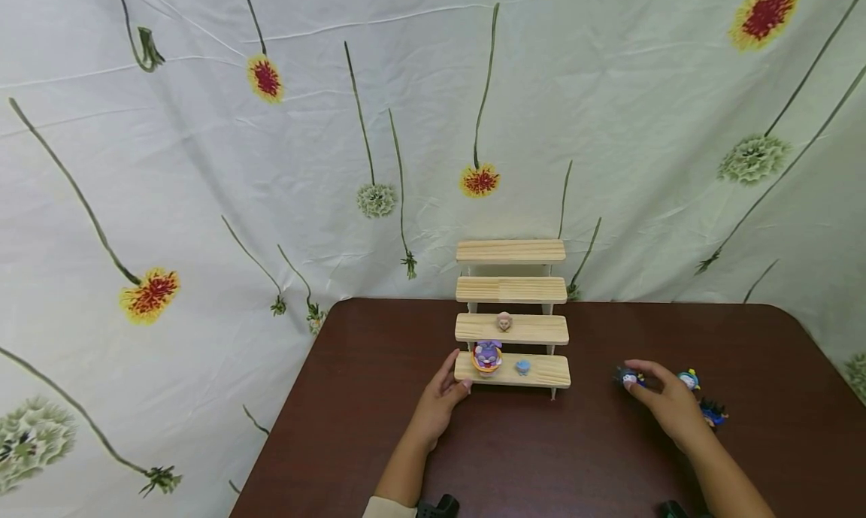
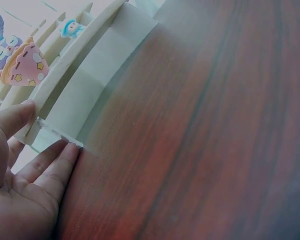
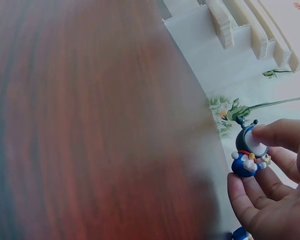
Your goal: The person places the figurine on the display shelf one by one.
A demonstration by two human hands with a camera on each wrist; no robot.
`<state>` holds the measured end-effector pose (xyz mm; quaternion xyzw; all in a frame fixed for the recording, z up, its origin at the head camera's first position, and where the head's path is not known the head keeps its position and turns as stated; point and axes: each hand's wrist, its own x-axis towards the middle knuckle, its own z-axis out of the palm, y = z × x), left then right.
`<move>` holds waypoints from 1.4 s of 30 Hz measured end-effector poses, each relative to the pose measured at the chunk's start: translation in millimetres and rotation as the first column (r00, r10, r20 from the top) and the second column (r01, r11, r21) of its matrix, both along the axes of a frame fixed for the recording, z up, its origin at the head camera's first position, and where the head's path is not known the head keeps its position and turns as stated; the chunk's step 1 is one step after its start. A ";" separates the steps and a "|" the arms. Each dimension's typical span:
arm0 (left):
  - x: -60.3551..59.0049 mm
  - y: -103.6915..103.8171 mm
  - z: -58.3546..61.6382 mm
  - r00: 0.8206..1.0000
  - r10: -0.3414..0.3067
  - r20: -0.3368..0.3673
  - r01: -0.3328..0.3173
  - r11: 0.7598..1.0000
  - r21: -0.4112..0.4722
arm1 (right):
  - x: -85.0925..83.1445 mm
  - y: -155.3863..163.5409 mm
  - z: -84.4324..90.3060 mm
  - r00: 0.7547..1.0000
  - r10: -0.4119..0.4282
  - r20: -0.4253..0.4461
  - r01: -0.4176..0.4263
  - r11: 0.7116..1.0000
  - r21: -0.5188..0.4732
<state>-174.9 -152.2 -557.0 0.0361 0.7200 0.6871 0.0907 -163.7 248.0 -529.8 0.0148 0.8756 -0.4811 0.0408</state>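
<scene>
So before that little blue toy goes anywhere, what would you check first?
1. Right hand has the blue figure pinched: ok, thumb and fingers on it.
2. Left hand steadies the wooden step shelf: ok, fingers touch its left end.
3. Free steps: ok, the top two are bare.
4. Bottom step room: ok, beside the purple figure and small blue one.
5. Shelf sits flat: cannot tell.
</scene>
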 end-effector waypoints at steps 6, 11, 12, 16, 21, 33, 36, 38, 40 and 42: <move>0.3 0.1 0.5 1.000 0.001 0.003 -0.001 1.000 0.006 | -1.0 -1.2 2.7 1.000 0.002 -0.011 -0.002 1.000 -0.009; 0.6 0.0 0.6 1.000 -0.007 -0.007 0.007 1.000 -0.001 | -1.4 -3.5 6.2 1.000 -0.002 -0.005 0.001 1.000 -0.024; 0.7 0.1 0.9 1.000 -0.008 -0.009 0.008 1.000 0.001 | -1.5 -4.1 7.0 1.000 -0.003 0.000 0.003 1.000 -0.027; 0.7 0.2 0.9 1.000 -0.005 -0.004 0.005 1.000 0.006 | -2.1 -7.2 9.6 1.000 -0.011 0.006 0.011 0.999 -0.045; 0.6 -0.7 -0.7 1.000 -0.003 -0.002 0.003 1.000 0.000 | -2.5 -9.3 11.5 1.000 -0.012 -0.015 0.011 0.998 -0.067; 0.1 -0.5 -0.5 1.000 -0.002 0.003 0.002 1.000 0.003 | -4.1 -14.6 18.7 0.999 -0.022 -0.035 0.020 0.998 -0.066; 0.0 -0.3 -0.5 1.000 -0.001 0.003 0.001 1.000 0.003 | -5.3 -15.7 19.5 0.999 -0.026 -0.047 0.023 0.997 -0.070; 0.0 -0.4 -0.8 1.000 -0.002 -0.002 0.002 1.000 0.001 | -5.9 -16.3 19.9 0.998 -0.027 -0.057 0.023 0.997 -0.073; 0.2 -0.3 -0.6 1.000 -0.001 -0.001 0.001 1.000 0.000 | -6.5 -16.8 20.4 0.997 -0.024 -0.069 0.019 0.996 -0.082; 0.4 -0.4 -0.5 1.000 0.000 -0.001 0.000 1.000 0.000 | -6.9 -17.3 21.0 0.997 -0.019 -0.077 0.013 0.996 -0.086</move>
